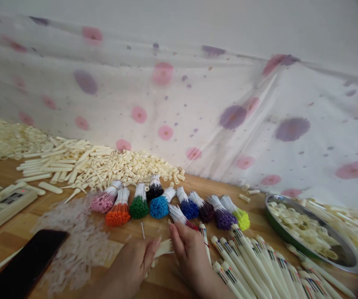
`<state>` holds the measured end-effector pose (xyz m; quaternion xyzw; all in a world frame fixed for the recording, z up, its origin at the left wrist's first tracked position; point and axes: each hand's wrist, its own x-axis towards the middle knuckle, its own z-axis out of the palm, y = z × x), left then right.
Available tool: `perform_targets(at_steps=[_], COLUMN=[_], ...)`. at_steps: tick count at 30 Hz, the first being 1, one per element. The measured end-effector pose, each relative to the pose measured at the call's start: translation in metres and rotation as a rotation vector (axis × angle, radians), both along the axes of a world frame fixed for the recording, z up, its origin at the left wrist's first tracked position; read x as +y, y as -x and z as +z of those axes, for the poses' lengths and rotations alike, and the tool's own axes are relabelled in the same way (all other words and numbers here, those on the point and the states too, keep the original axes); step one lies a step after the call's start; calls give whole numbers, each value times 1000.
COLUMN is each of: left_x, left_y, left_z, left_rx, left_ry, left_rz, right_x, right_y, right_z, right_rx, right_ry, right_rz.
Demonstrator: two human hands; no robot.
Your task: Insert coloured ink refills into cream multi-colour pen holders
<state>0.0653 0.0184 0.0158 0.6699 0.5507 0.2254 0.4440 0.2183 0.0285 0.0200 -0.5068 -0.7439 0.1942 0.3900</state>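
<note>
My left hand (137, 259) is low in the middle, slightly blurred, its thumb and fingers closed together. A pale cream part (164, 248) shows right beside its fingertips; I cannot tell whether it is held. My right hand (191, 251) is close by, thumb and finger pinched, with what they grip too small to name. Just behind it lies a bundle of dark red-tipped refills (179, 216). Further bundles stand in a row, among them orange (117, 214), green (139, 203) and light blue (160, 205). One loose white refill (143, 230) rests in front of them.
Finished-looking multicolour pens (253, 257) fan out at right, beside an oval metal tray (269, 224) of cream rings. Cream pen parts (104, 166) are heaped along the back. At left are a black phone (26, 263), clear plastic bits (73, 245) and a power strip (13, 207).
</note>
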Motion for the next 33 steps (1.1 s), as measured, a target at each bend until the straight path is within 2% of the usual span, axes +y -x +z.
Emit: perform_targets(at_steps=[5, 9, 11, 14, 16, 20, 23, 25, 29, 33], left_x=[2, 2, 2, 4, 4, 1, -2, -3, 0, 12], left_y=[-3, 3, 9, 18, 19, 13, 9, 7, 12, 37], left_z=[-2, 7, 14, 18, 17, 10, 6, 4, 3, 17], left_rx=[154, 114, -29, -296, -293, -203, 132, 308, 303, 89], left_ry=[-139, -140, 33, 474, 571, 399, 76, -57, -99, -130], left_rz=[58, 23, -101, -311, -321, -227, -170, -155, -167, -124], right_x=[5, 10, 10, 7, 6, 10, 17, 21, 24, 28], right_y=[5, -4, -10, -13, -9, 0, 3, 5, 17, 36], right_z=[-3, 3, 6, 5, 1, -7, -8, -7, -1, 7], right_rx=[51, 42, 34, 28, 30, 31, 13, -9, -63, -80], right_ry=[61, 18, -14, -30, -1, 71, 96, 104, 93, 58], right_rz=[-61, 52, 135, 233, 226, 134, 90, 77, 123, 189])
